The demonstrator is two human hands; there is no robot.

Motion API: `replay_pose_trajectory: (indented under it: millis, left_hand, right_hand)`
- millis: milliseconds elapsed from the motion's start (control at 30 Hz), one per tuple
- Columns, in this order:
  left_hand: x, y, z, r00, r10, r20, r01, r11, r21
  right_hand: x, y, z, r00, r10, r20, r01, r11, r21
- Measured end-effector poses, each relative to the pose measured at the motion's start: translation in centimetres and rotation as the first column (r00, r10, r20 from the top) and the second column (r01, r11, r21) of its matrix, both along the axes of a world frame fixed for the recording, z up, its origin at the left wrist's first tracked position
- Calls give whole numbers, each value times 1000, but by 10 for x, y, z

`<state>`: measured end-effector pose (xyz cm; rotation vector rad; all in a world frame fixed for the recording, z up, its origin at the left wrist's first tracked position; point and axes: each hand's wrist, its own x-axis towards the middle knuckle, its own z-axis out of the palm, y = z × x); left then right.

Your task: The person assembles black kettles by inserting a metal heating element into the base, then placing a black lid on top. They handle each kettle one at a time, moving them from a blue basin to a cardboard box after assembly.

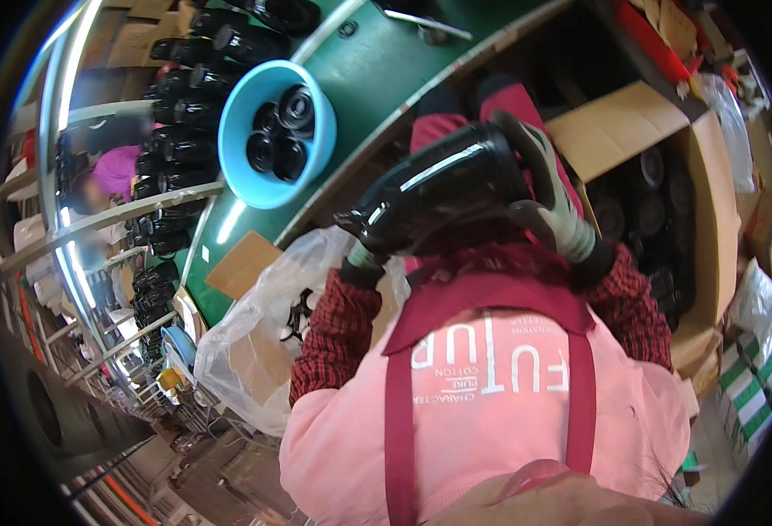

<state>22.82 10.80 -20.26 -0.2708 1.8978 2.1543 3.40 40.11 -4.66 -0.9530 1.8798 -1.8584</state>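
A glossy black jug lies on its side across my lap, its narrow, spout-like end pointing left and its wide end to the right. My right hand, in a grey and black glove, is closed round the wide end, fingers on the far side and thumb on the near side. At the narrow end is my left hand, dark-gloved and mostly hidden behind the jug; its fingers hardly show. It seems to support the jug from below.
On the green bench stands a light-blue tub holding several round black parts. Similar black jugs are lined up at the far left. An open carton with dark round parts is at my right, a plastic-lined box at my left.
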Motion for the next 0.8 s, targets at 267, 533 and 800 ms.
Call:
replay_pose_trajectory:
  millis: [267,533,800]
  left_hand:
    - [-58,12,96,975,65,-212,-110,972,-207]
    - [-61,18,89,996,44,-81,-30,986,165]
    - [-80,-11,133,972,208,-106,-202,977,65]
  right_hand:
    - [-20,-15,48,825,284,489,-89,919,-384]
    - [-25,-28,48,993,8,-118,-28,985,-173]
    - [-18,-41,49,811,195,552,23,931,-363]
